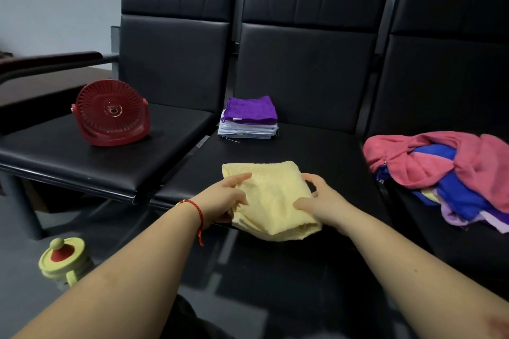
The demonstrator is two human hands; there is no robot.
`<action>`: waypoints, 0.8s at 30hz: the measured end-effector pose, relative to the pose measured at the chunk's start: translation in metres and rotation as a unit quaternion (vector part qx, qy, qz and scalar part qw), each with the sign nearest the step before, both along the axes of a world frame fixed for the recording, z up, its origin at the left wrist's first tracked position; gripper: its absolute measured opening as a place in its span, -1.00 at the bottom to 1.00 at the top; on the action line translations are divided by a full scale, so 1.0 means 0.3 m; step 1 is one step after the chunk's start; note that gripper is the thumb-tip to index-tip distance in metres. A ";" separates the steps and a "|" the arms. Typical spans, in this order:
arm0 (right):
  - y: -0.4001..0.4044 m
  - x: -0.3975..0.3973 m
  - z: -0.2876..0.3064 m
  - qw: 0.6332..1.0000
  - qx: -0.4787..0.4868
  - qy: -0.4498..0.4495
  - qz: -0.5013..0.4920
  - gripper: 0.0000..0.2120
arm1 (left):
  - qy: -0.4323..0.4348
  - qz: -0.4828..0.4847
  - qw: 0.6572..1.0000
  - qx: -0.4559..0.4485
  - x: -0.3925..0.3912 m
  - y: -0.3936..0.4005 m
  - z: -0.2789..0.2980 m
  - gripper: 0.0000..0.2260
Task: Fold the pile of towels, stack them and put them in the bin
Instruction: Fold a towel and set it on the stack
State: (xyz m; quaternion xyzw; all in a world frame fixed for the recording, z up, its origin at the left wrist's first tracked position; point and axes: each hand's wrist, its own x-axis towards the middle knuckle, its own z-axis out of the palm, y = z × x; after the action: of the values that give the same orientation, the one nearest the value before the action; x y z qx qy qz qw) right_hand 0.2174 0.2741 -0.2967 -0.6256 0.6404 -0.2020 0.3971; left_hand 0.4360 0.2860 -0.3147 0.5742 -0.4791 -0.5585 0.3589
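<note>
While both hands grip yellow towel (271, 195) at middle seat front edge, left hand (224, 199) pinching left side, right hand (321, 202) clamped on right: line up corners, press crease flat w/ palms, then move onto folded stack (249, 118) behind. Unfolded pile (446, 173) waits on right seat.

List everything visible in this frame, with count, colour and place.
yellow towel: 1, yellow, front of middle seat, partly folded
stack: 1, purple on whitish folded towels, back of middle seat
pile: 1, pink, blue and lilac, unfolded, right seat
fan: 1, red, left seat
toy: 1, yellow-green with red, floor at left
seats: 3, black, in a row
left hand: grip on towel's left edge
right hand: grip on towel's right edge
</note>
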 end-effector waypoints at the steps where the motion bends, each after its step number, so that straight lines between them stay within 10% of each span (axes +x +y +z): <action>1: 0.002 0.001 -0.003 0.999 -0.009 0.027 0.025 -0.31 | -0.010 0.001 1.000 -0.004 -0.003 0.002 0.003 -0.47; 24: -0.302 0.056 0.138 0.990 -0.101 -0.091 0.029 -0.38 | -0.026 0.076 0.990 -0.112 0.055 -0.321 0.135 -0.47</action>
State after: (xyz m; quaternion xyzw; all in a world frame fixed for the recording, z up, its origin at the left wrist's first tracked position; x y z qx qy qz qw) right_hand 0.2341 0.1836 -0.2553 -0.6597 0.5593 -0.3102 0.3946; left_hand 0.4524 0.1897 -0.2741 0.5794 -0.5028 -0.4569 0.4502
